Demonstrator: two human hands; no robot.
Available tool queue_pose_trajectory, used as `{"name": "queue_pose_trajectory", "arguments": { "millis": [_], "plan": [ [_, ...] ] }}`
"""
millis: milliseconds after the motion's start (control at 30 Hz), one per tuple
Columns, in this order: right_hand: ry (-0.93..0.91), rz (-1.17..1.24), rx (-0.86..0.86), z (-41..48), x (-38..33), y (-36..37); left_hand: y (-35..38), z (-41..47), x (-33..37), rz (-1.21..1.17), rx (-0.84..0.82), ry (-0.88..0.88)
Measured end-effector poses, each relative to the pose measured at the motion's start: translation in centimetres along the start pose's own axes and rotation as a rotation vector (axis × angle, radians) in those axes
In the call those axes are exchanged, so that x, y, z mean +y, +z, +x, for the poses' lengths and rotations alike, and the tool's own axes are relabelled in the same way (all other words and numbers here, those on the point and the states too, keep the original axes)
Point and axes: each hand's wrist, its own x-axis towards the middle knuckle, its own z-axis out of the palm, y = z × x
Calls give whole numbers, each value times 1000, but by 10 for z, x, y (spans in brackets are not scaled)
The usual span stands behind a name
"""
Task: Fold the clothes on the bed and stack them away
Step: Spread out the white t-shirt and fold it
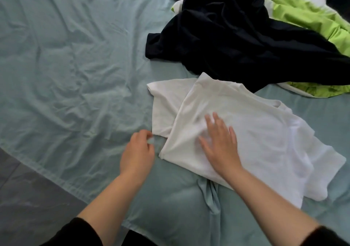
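Pale teal bedding (66,75) filled most of the view, and at its far right lay a heap of unfolded clothes. A dark, near-black garment (236,43) sprawled crumpled on top. A lime-green garment (303,9) showed behind it and again under its near edge. The dark cloth's lower edge lay just beside the far corner of the white T-shirt (265,132), perhaps touching it.

The sheet was creased all over, with a gathered fold running toward the person at the bottom middle. Its hem crossed the lower left, where grey floor (22,198) showed beyond.

The white T-shirt lay at centre right on the sheet, partly folded, with one side turned over the body and a sleeve sticking out on the right. The right hand (221,143) rested flat on it, fingers spread. The left hand (137,153), blurred, hung over bare sheet just beside the shirt's near left edge, its fingers loosely curled and seemingly holding nothing. Black sleeves (81,232) covered both upper forearms.
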Motion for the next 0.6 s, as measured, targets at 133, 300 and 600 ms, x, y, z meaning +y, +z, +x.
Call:
{"name": "queue_pose_trajectory", "arguments": {
  "millis": [133, 300, 600],
  "plan": [
    [98, -222, -203, -43, 20, 43, 36, -27, 31, 215, -76, 539],
    [34, -263, -85, -61, 47, 42, 72, -12, 13, 625, -343, 542],
    [374, -125, -203, -192, 133, 23, 83, -42, 55, 805, -452, 716]
  ]
}}
